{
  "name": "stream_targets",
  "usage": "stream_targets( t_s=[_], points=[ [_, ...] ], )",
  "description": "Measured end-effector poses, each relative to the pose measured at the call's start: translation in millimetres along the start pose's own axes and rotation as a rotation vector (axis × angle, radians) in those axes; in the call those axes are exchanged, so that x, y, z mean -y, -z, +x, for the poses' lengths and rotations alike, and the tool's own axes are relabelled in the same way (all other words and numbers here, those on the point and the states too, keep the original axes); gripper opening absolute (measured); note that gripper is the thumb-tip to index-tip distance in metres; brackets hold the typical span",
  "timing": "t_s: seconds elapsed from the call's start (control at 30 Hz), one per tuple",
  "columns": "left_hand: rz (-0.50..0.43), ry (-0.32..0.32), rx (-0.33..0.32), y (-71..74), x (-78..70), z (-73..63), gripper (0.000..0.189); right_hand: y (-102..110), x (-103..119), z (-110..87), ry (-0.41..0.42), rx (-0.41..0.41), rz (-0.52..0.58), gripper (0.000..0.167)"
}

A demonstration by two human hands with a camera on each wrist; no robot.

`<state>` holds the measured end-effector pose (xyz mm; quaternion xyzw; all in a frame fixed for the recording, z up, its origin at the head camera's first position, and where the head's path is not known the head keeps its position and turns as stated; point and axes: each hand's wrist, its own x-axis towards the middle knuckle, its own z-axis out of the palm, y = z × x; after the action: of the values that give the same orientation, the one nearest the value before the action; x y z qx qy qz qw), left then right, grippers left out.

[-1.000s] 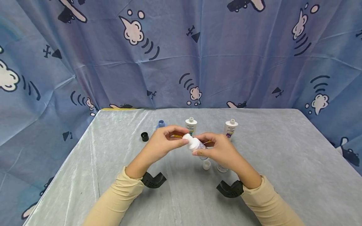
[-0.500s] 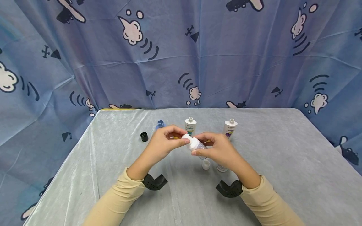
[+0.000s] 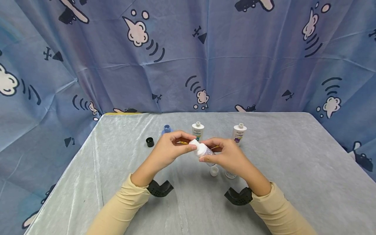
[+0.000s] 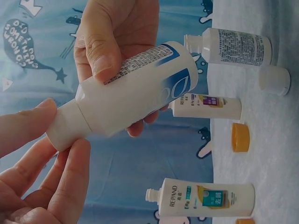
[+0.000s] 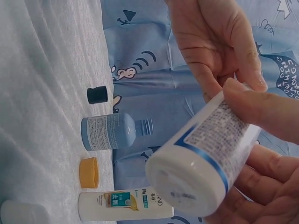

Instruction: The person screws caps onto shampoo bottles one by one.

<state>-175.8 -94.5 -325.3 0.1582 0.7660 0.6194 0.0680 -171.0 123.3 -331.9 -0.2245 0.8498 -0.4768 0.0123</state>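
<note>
A white bottle (image 4: 140,93) with a blue band is held tilted above the table, its capped end up and to the left in the head view. My right hand (image 3: 227,153) grips its body, thumb on the printed label. The fingers and thumb of my left hand (image 3: 170,148) pinch its white cap (image 4: 70,125), which sits on the neck. In the right wrist view the bottle's base faces the camera and the cap is hidden.
Uncapped bottles stand behind the hands: a blue one (image 5: 110,132), a teal-labelled one (image 4: 208,199) and a purple-labelled one (image 3: 239,133). A small white bottle (image 4: 238,46) stands nearer. Loose caps include a black one (image 3: 150,142), a white one (image 3: 214,171) and an orange one (image 5: 88,172).
The left fingers shift very slightly at the cap. The bottle and the right hand keep nearly the same place.
</note>
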Motion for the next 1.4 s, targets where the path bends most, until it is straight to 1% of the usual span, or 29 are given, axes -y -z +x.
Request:
stream_targets(
  t_s=[0.43, 0.53, 0.63, 0.8, 0.9, 1.0, 1.2, 1.4],
  points=[
    [-0.01, -0.049, 0.05, 2.1, -0.8, -1.3, 0.03, 1.0, 1.9, 0.1, -0.022, 0.021, 0.021, 0.037],
    [-0.002, -0.044, 0.061, 3.0, -0.9, -1.2, 0.03, 1.1, 2.0, -0.2, -0.028, 0.022, 0.026, 0.037],
    [0.003, -0.023, 0.07, 4.3, -1.1, -0.7, 0.032, 0.8, 1.5, -0.2, -0.027, 0.022, 0.032, 0.037],
    [0.03, 0.006, 0.042, 5.4, -1.1, 0.7, 0.036, 0.1, 0.7, 0.5, -0.012, 0.023, 0.029, 0.038],
    [0.05, 0.011, 0.014, 5.2, -1.2, 1.2, 0.032, -0.1, 0.9, 0.7, -0.011, 0.026, 0.023, 0.038],
    [0.052, 0.015, 0.003, 5.0, -1.0, 1.2, 0.028, 0.2, 1.1, 0.6, -0.015, 0.029, 0.017, 0.038],
    [0.048, 0.021, 0.008, 4.9, -0.4, 0.9, 0.024, 0.0, 1.1, 0.4, -0.012, 0.027, 0.01, 0.037],
    [0.046, 0.007, 0.018, 4.3, -0.5, 0.2, 0.024, -0.1, 0.6, 0.4, -0.005, 0.027, 0.014, 0.036]
  ],
)
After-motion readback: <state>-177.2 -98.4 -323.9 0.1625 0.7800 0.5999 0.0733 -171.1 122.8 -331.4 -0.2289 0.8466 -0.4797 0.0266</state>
